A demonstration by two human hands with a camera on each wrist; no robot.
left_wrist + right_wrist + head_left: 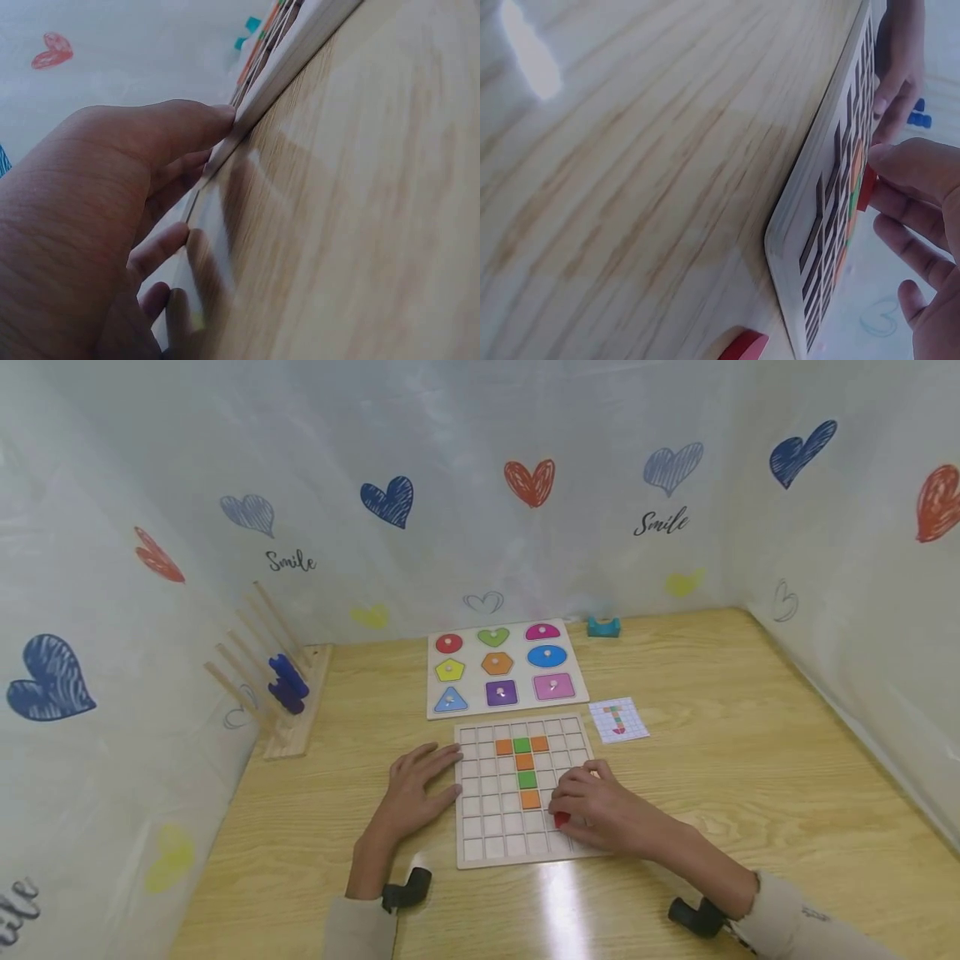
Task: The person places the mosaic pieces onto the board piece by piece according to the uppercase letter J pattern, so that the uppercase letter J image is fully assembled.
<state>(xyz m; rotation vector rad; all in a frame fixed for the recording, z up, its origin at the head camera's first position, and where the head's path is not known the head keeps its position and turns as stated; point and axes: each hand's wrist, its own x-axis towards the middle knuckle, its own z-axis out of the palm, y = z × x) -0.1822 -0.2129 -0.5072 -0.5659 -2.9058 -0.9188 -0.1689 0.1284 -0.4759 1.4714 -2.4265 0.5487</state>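
A wooden grid board (pixel 480 802) lies flat on the table, with orange and green square tiles (pixel 527 779) set in its cells in a T shape. My right hand (pixel 603 806) is over the board's lower right part. Its thumb and index finger pinch a small red piece (pixel 867 187), whose full shape is hidden by the fingers. My left hand (pixel 416 789) touches the board's left edge with extended fingertips and thumb (pixel 199 124). A second red piece (pixel 744 346), with a curved edge, lies on the table near the board in the right wrist view.
Behind the grid board lies a knobbed shape puzzle (pixel 468 681). A small printed pattern card (pixel 618 720) is at the right. A teal block (pixel 603 627) stands at the back. On the left, a wooden peg stand (pixel 300 735) holds blue pieces (pixel 288 683).
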